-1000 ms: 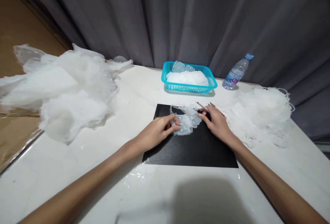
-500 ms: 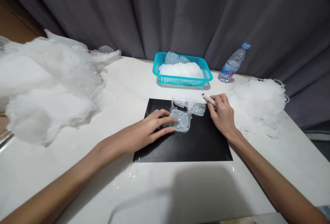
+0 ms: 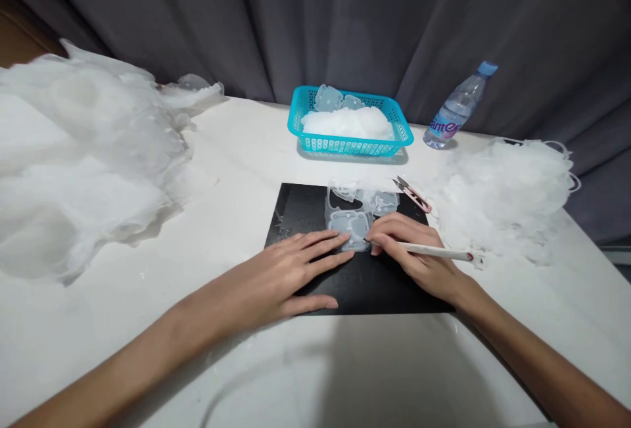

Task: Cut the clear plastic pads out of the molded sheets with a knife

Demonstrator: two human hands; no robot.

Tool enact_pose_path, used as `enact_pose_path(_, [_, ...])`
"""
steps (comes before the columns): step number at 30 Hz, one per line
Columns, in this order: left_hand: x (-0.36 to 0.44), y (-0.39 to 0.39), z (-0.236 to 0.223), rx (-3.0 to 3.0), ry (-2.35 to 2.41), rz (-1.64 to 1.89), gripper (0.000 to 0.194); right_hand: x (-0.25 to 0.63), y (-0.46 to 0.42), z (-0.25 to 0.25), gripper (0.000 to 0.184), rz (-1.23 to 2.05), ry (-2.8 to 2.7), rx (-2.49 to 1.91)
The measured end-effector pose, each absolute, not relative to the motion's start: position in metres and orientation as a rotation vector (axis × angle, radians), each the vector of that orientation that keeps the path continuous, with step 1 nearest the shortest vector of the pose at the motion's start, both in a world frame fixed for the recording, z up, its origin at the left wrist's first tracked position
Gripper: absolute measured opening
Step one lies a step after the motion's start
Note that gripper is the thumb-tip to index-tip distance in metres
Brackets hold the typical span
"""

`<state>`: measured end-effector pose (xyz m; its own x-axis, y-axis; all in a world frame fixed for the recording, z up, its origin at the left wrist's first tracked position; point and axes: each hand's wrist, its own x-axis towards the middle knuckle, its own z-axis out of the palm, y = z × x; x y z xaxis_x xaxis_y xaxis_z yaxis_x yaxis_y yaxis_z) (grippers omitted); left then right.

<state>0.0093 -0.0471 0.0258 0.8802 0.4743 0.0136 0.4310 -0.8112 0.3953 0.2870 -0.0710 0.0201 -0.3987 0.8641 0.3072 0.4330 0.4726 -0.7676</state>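
A translucent moulded plastic piece (image 3: 348, 223) with rounded square sections and small bumps lies on a black mat (image 3: 359, 283). My left hand (image 3: 296, 267) is spread flat, its fingertips on the near left part of the piece and its thumb on the mat. My right hand (image 3: 411, 247) pinches a slim, white, pen-shaped tool (image 3: 434, 251). The tool's dark tip meets the right edge of the near square section. Just beyond that hand, a pair of thread snips (image 3: 414, 195) with pinkish handles lies at the mat's far right corner.
A turquoise basket (image 3: 352, 146) holding white material and translucent pieces stands behind the mat. To its right is a water bottle (image 3: 456, 109). Heaps of white translucent sheets (image 3: 89, 165) lie left, scraps (image 3: 507, 191) right. A grey curtain (image 3: 315, 20) hangs behind the white table (image 3: 236, 375).
My right hand has moved left and nearer to the piece, now with the pen-shaped tool in it. The snips lie in view where that hand was. My left hand has spread out flatter.
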Motion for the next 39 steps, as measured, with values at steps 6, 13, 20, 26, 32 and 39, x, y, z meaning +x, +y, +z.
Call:
enact_pose_path(6, [0.013,-0.054,0.023,2.655,0.675,0.223,0.066,0.290,-0.069,0.026,0.009,0.885,-2.041,-1.085])
enact_pose_path(13, [0.013,-0.049,0.022,2.656,0.658,0.212,0.067,0.294,-0.069,0.023,0.008,1.071,-1.982,-1.133])
enact_pose_path(20, [0.014,-0.048,0.020,2.638,0.690,0.138,0.066,0.295,-0.067,0.023,0.007,0.901,-2.118,-1.077])
enact_pose_path(26, [0.019,-0.048,0.026,2.575,0.766,0.116,0.062,0.294,-0.066,0.020,0.008,0.951,-2.155,-1.063])
enact_pose_path(32, [0.021,-0.047,0.027,2.506,0.786,0.217,0.059,0.292,-0.066,0.020,0.009,0.936,-2.176,-1.072])
enact_pose_path(39, [0.026,-0.048,0.026,2.587,0.848,0.186,0.054,0.292,-0.067,0.021,0.015,0.878,-2.251,-1.016])
